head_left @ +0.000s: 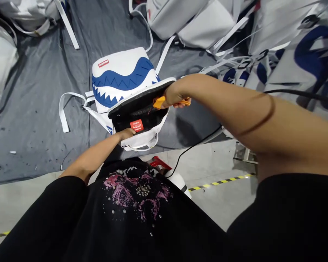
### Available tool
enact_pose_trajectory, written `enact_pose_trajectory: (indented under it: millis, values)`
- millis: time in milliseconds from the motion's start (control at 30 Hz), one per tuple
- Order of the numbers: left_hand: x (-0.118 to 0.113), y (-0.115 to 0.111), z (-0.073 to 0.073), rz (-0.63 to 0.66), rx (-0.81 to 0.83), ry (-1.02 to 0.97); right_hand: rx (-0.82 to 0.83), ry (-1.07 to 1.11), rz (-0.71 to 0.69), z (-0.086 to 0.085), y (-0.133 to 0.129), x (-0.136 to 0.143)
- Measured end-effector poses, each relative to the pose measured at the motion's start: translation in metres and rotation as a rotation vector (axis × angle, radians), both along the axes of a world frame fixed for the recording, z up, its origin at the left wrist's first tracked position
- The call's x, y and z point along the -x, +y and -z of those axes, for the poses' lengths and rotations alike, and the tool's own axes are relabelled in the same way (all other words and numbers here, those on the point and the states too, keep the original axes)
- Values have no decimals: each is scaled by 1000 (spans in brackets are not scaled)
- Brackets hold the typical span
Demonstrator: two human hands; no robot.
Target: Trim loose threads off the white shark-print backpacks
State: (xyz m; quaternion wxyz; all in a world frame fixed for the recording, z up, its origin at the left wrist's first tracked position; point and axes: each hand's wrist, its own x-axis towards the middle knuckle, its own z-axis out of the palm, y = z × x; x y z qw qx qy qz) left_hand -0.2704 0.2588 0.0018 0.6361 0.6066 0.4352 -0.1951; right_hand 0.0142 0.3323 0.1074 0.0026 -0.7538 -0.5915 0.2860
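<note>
A white backpack [120, 76] with a blue zigzag-toothed mouth print lies on the grey-covered table, its black-lined main opening turned toward me. Inside the opening a red label [137, 125] shows. My left hand [127, 134] is closed on the near edge of the opening, fingertips beside that label. At the opening's right end, my right hand [175, 97] is closed around an orange hand tool [159, 103]. Its orange parts stick out on both sides of the fist, and its exact kind is hard to make out. The handle loop [142, 148] hangs on the near side.
More white bags [188, 22] lie along the back, with others at the left [1, 65]. Blue-printed bag pieces and straps [251, 72] are heaped at the right. A black cable [192, 146] runs down past the table's front edge. Yellow-black tape [221, 182] marks the floor.
</note>
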Motion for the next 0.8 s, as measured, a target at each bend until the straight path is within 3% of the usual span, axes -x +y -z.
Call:
enact_pose_trajectory:
  millis: [100, 200, 300, 433, 567, 700, 800]
  values:
    - [4, -2, 3, 21, -52, 38, 347, 56, -109, 0, -7, -11]
    - [0, -6, -7, 80, -115, 56, 350, 10, -112, -6, -9, -17]
    - [-9, -20, -28, 185, -203, 34, 354, -52, -137, -11, -1, -18]
    - [-11, -55, -62, 306, -360, 56, 459, -1, -295, -17, 12, -16]
    - [6, -68, -78, 339, -459, 94, 472, 3, -440, -24, 3, -13]
    - [15, -60, -79, 304, -486, 83, 403, -149, -363, -37, -32, 2]
    - [25, -59, -80, 261, -508, 42, 517, -185, -194, -57, -65, 17]
